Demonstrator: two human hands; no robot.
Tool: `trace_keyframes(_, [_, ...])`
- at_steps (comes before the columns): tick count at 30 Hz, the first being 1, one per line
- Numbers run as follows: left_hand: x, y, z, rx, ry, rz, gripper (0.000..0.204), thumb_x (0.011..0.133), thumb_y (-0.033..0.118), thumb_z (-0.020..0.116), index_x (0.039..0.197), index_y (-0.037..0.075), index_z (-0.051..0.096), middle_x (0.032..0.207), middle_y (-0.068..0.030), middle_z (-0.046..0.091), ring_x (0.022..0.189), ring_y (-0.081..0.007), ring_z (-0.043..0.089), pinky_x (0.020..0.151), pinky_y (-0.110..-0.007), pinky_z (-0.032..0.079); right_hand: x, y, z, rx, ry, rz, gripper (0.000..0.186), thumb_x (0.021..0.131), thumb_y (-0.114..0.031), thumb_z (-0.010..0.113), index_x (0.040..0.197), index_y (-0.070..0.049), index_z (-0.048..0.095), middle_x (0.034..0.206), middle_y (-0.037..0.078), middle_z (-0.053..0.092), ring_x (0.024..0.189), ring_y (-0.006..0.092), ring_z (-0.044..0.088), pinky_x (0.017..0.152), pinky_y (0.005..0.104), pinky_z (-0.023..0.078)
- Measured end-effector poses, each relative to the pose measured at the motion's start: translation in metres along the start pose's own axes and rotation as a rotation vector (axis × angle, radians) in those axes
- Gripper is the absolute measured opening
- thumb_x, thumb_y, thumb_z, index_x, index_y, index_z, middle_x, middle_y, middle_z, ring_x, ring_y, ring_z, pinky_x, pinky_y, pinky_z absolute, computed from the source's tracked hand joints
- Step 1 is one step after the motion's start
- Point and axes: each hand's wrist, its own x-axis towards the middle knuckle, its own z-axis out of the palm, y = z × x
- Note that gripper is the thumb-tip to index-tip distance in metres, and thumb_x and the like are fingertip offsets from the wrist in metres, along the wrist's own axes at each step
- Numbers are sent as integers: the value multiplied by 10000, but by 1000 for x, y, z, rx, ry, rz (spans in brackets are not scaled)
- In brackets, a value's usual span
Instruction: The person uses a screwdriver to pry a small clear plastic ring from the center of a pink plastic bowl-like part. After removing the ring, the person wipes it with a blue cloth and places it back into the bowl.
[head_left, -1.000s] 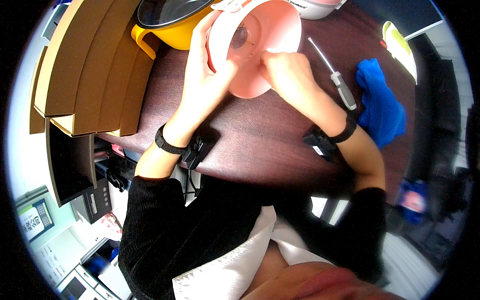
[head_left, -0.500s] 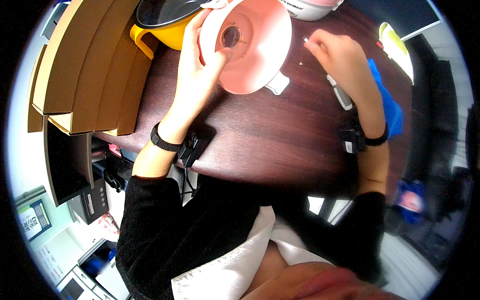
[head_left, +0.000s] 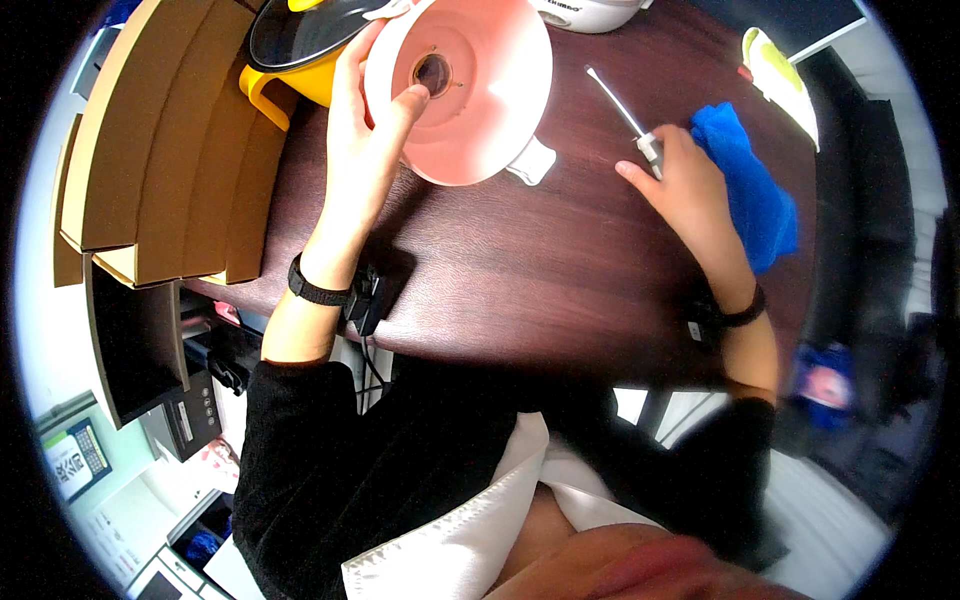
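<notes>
My left hand (head_left: pixel 360 150) holds a pink bowl-like part (head_left: pixel 485 130) tilted on its side, thumb near a round central opening and fingers round the left rim. A white tab (head_left: pixel 532 160) projects from its lower right. My right hand (head_left: pixel 685 190) has its fingers wrapped over the handle of a screwdriver (head_left: pixel 615 95), thumb out to the left; whether the tool is raised off the desk I cannot tell. Just right of that hand lies a crumpled blue cloth (head_left: pixel 755 210).
Cardboard boxes (head_left: pixel 180 140) stand along the left of the dark wooden desk (head_left: pixel 530 270). A yellow pot with a dark lid (head_left: pixel 305 35) is at the back left, a white appliance (head_left: pixel 585 12) at the back, a pale green-and-white item (head_left: pixel 785 80) at the back right.
My right hand left the inside of the pink part, rose rightward with fingers pinched, then came down onto the screwdriver handle. The pink part, in my left hand, shifted left, showing the white tab.
</notes>
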Motion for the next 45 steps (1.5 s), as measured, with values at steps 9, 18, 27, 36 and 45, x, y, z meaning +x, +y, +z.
trace_keyframes(9, [1, 0, -3, -32, 13, -38, 554, 810, 124, 518, 1325, 47, 328, 1226, -133, 445, 1140, -203, 452, 969, -327, 369, 10, 9, -17, 502, -119, 216, 265, 898, -305, 508, 910, -47, 564, 689, 85, 563, 600, 212, 571, 563, 344, 466])
trace_keyframes(18, [0, -4, -1, -77, -50, 46, 571, 777, 94, 508, 1317, 41, 332, 1247, -121, 448, 1159, -199, 447, 977, -323, 367, -8, -57, -17, 1551, -587, 98, 354, 983, -260, 303, 1115, 21, 473, 748, 24, 473, 469, 62, 455, 367, 185, 362])
trace_keyframes(27, [-2, -3, -2, -110, -84, 37, 574, 759, 73, 480, 1312, 23, 335, 1260, -118, 442, 1175, -191, 430, 994, -315, 342, 1, -83, 14, 1592, -598, 130, 394, 976, -308, 338, 1053, 47, 491, 658, 43, 475, 373, 89, 418, 318, 216, 328])
trace_keyframes(36, [-2, -1, 0, -105, -88, 40, 579, 751, 55, 475, 1311, 19, 332, 1256, -117, 442, 1176, -187, 428, 999, -314, 334, -4, -81, 16, 1760, -675, 172, 397, 980, -312, 314, 1053, 34, 495, 639, 39, 474, 371, 94, 427, 317, 216, 344])
trace_keyframes(45, [-4, 0, 1, -88, -83, 49, 584, 746, 56, 475, 1312, 26, 335, 1252, -121, 445, 1179, -194, 430, 997, -317, 341, -5, -82, 14, 1871, -750, 164, 413, 982, -330, 288, 1070, 16, 496, 641, 48, 473, 369, 96, 429, 316, 217, 349])
